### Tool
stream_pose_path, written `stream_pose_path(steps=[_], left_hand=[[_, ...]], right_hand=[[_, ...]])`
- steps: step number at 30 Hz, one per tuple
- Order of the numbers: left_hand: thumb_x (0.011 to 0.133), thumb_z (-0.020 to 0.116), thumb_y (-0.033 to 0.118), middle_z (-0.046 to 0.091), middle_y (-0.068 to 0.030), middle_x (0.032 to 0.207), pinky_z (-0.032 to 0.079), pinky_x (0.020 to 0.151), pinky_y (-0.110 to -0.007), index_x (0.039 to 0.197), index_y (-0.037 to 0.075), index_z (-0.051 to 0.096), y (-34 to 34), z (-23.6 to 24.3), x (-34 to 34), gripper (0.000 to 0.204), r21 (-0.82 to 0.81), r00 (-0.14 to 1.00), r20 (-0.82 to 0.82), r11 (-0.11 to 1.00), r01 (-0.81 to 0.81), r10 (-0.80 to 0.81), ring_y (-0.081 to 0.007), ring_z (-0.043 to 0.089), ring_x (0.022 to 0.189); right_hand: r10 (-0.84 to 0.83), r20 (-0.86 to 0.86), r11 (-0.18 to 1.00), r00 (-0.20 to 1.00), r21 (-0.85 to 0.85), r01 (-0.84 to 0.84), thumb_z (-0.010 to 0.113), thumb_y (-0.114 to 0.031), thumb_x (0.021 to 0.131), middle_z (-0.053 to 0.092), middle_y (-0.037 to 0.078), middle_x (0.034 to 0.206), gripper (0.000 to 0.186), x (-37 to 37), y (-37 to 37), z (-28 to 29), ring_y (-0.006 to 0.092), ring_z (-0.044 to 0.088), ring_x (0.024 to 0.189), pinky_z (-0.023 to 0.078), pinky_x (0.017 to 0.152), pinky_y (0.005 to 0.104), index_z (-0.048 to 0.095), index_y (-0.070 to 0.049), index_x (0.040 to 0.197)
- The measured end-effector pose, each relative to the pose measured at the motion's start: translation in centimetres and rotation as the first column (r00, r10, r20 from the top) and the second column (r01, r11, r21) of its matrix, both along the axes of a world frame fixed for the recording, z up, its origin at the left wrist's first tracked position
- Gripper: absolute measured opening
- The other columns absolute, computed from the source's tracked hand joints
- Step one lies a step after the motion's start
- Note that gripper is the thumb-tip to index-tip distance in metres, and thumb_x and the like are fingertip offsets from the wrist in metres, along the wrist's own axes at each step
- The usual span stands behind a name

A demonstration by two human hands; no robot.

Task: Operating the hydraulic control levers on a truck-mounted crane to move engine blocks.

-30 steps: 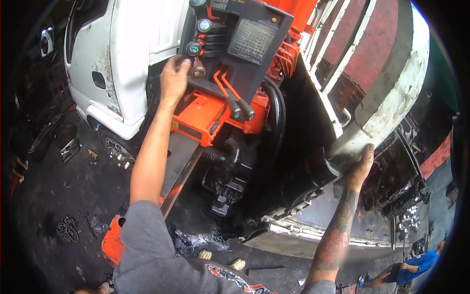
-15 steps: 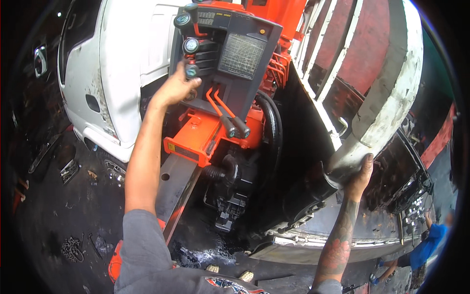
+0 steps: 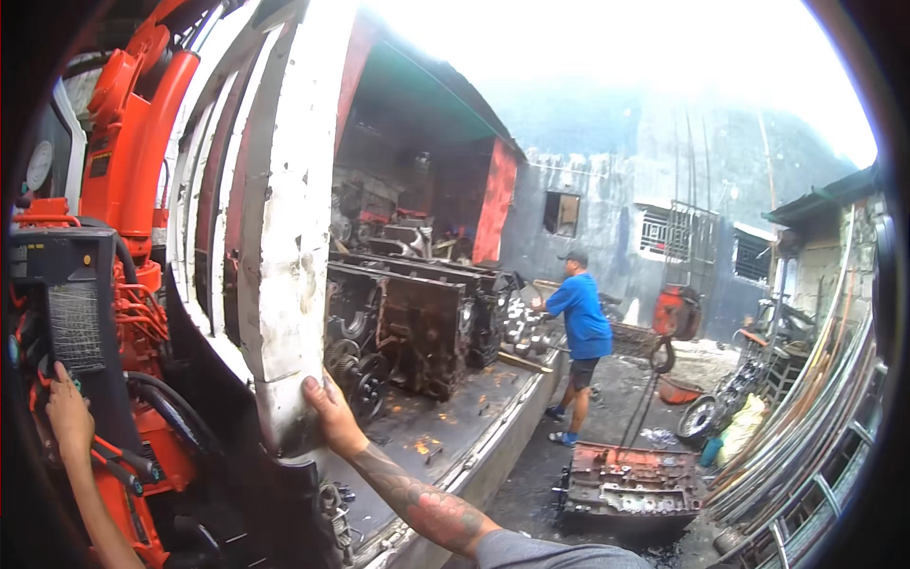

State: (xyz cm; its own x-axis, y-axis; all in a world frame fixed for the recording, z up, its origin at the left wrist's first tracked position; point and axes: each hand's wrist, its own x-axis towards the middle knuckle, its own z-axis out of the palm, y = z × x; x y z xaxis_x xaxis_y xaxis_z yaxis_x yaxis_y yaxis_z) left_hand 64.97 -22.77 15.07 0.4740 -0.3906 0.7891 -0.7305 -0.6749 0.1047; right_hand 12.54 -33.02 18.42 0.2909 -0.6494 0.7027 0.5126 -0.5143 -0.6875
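Note:
At the left edge, my left hand (image 3: 69,414) is closed at a knobbed control lever on the dark crane control panel (image 3: 71,266); part of its grip is hidden. Below it, two black-handled orange levers (image 3: 128,469) stick out. My right hand (image 3: 334,417) grips the lower part of a worn white post (image 3: 294,218) at the truck bed's corner, thumb in front and fingers mostly out of sight. To the right, a rusty engine block (image 3: 630,484) is low over or on the ground under taut chains (image 3: 640,408) from a red hook block (image 3: 675,313).
Greasy engines (image 3: 417,322) stand on the truck bed (image 3: 474,422). A person in a blue shirt (image 3: 580,318) stands beside the bed, reaching over it. The orange crane arm (image 3: 137,142) rises at left. Long pipes (image 3: 806,408) and a wheel (image 3: 699,417) lie at right.
My view has swung up and right, from the control panel to the yard. My left hand stays at the levers and my right hand stays on the post. The engine block and hook have come into view.

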Motion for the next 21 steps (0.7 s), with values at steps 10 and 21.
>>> stream_pose_path(steps=[10, 21], left_hand=[[0.081, 0.072, 0.000, 0.059, -0.0222, 0.116, 0.052, 0.087, -0.043, 0.154, -0.003, 0.018, -0.9, -1.0, 0.9, 0.091, -0.095, 0.988, 0.011, 0.983, 0.156, -0.156, -0.0374, 0.062, 0.104], [0.080, 0.070, -0.005, 0.062, -0.0202, 0.109, 0.052, 0.085, -0.044, 0.154, -0.001, 0.017, -1.6, -1.6, 2.5, 0.091, -0.085, 0.988, -0.027, 0.986, 0.146, -0.149, -0.0364, 0.064, 0.100]], right_hand=[[0.002, -0.013, 1.000, 1.000, 0.031, -0.002, 0.056, -0.040, 0.101, 0.049, 0.011, 0.143, 0.066, -0.6, -0.8, -0.8, 0.0190, 0.043, 0.132, 0.029, 0.112, 0.0320, 0.038, 0.001, 0.148], [-0.018, -0.013, 0.998, 1.000, 0.054, 0.019, 0.056, -0.040, 0.100, 0.050, 0.011, 0.142, 0.065, -0.7, -0.3, -0.7, 0.0192, 0.044, 0.130, 0.029, 0.112, 0.0316, 0.039, 0.002, 0.147]])
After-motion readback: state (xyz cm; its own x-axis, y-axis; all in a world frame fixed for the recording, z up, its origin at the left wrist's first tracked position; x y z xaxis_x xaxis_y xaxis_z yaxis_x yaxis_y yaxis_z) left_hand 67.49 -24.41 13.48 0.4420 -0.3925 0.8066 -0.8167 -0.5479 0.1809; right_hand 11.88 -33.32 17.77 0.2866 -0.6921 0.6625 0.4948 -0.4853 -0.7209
